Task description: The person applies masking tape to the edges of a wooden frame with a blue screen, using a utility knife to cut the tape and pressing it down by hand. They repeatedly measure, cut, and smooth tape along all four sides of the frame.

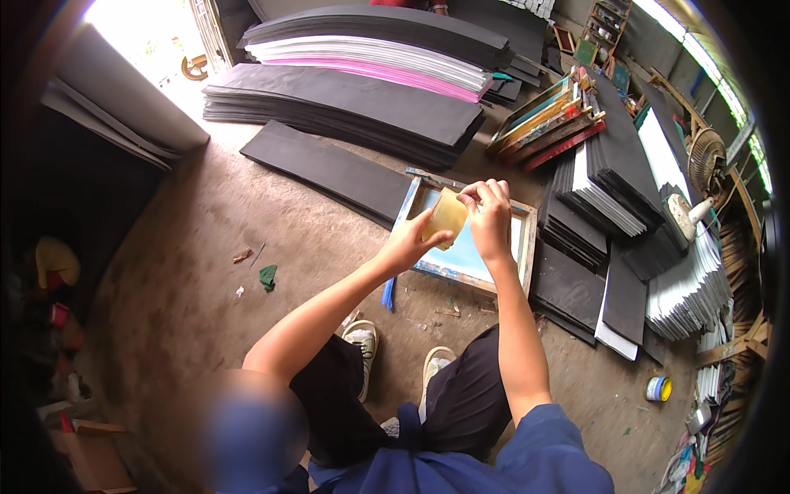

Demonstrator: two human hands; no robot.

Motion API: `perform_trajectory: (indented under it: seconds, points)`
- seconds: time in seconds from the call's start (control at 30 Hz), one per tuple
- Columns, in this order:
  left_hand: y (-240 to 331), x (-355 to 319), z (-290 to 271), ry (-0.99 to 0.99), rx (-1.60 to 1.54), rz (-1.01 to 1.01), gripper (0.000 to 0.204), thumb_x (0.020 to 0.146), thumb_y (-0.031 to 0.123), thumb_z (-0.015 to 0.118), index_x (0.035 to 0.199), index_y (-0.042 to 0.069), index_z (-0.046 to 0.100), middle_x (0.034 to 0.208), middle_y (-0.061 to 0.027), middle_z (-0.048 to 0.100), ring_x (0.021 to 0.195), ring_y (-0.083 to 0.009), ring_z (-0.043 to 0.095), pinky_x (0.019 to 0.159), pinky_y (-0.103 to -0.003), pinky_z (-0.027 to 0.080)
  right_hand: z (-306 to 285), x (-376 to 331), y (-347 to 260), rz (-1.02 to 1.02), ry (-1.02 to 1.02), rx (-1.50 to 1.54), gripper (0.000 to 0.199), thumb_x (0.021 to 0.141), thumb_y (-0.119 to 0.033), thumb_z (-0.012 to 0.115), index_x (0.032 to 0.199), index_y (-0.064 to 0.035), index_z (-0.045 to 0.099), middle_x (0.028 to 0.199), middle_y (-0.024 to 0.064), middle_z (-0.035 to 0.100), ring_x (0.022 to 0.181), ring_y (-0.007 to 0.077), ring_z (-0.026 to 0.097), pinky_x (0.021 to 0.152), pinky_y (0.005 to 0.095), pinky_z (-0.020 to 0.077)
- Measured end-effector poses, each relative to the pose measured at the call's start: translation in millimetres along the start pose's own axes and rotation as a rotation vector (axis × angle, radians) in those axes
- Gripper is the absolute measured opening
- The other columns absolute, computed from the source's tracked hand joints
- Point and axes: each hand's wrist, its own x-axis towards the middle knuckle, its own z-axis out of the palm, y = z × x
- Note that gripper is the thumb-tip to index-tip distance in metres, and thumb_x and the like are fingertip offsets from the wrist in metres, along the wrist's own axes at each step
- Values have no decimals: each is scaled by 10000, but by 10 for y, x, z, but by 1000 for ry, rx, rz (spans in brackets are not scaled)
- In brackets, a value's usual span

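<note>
My left hand (414,241) grips a yellowish, semi-translucent, roughly rectangular piece (446,219) by its lower left side, thumb across the bottom. The fingers of my right hand (489,216) are pinched together at its upper right edge; exactly what lies between those fingertips is hidden. Both hands are above a wooden screen-printing frame (531,239) with paint-stained sides and a light blue and white mesh, which lies on the floor in front of me. A blue strip (388,294) sticks out by the frame's near left corner.
Black sheets (329,169) lie left of the frame, with tall stacks of black, white and pink sheets (354,103) behind. More sheets (568,284) and stained frames (543,123) stand right. A yellow paint can (658,389) and a green scrap (267,277) are on the floor.
</note>
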Motion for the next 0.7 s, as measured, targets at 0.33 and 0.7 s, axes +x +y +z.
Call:
perform_trajectory:
  seconds: [0.33,0.7]
  points:
    - [-432,-20,-12,-16,168,-80,517,780,460,629,1020,7,565,788,-199,630,766,-288,634,687,-386,472,116,-36,306,130,43,-31,87,697,-100,695,699,-69,614,738,61,584,782,240,516,731,362,424]
    - [-530,-166,-156,111,742,-124,556,741,572,599,763,17,577,642,-165,606,625,-346,610,600,-404,490,-19,-156,564,415,36,45,93,713,-127,697,721,-53,641,739,79,626,765,228,539,717,344,424]
